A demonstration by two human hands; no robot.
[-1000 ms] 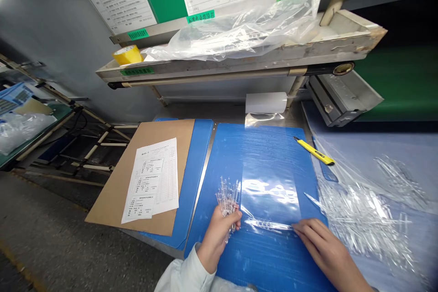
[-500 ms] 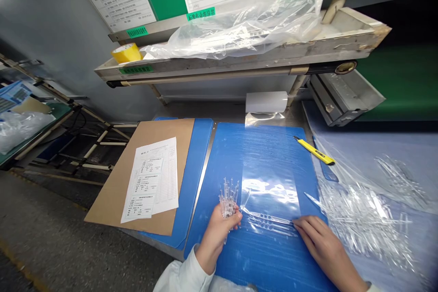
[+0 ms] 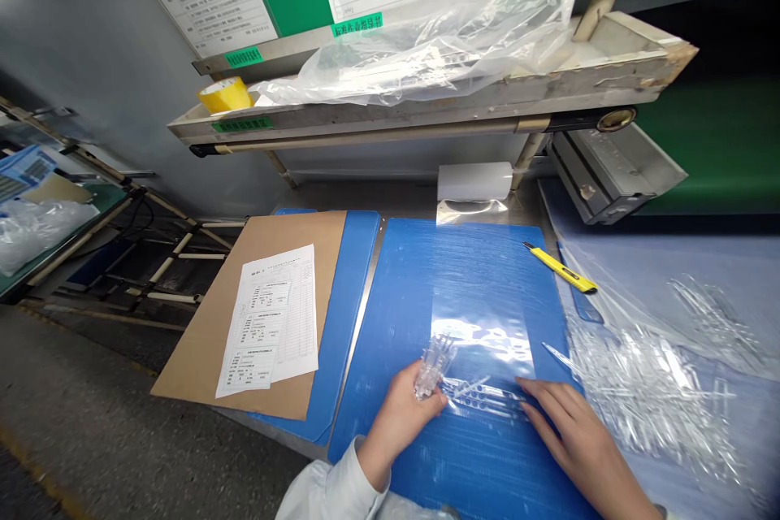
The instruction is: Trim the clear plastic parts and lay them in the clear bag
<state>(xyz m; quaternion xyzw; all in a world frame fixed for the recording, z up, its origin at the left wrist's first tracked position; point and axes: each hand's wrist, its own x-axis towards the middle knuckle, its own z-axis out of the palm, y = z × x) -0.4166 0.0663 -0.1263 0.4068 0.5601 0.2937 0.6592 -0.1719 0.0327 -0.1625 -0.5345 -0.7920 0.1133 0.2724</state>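
Note:
My left hand [image 3: 402, 410] is closed around a bunch of slim clear plastic pieces [image 3: 436, 361], their ends fanning up out of the fist. To its right, several clear plastic strips with round holes [image 3: 484, 400] lie side by side across a transparent film [image 3: 481, 284]. One loose piece slants over them near my left fingertips. My right hand [image 3: 569, 426] rests at the right end of these strips, its forefinger and thumb apart and touching or almost touching the ends. The film runs over a blue mat [image 3: 402, 276] from a roll [image 3: 475, 181] at the back.
A yellow utility knife [image 3: 561, 268] lies right of the film. Beyond it a large pile of clear plastic pieces [image 3: 658, 398] spreads over a plastic sheet. Papers [image 3: 268, 325] on cardboard [image 3: 329, 284] lie left. Overhead, a shelf [image 3: 378, 118] holds a plastic bag and yellow tape [image 3: 225, 95].
My left hand has moved right with its bunch, which now tilts over the strips' left end. My right forefinger and thumb have parted from the strip end they pinched.

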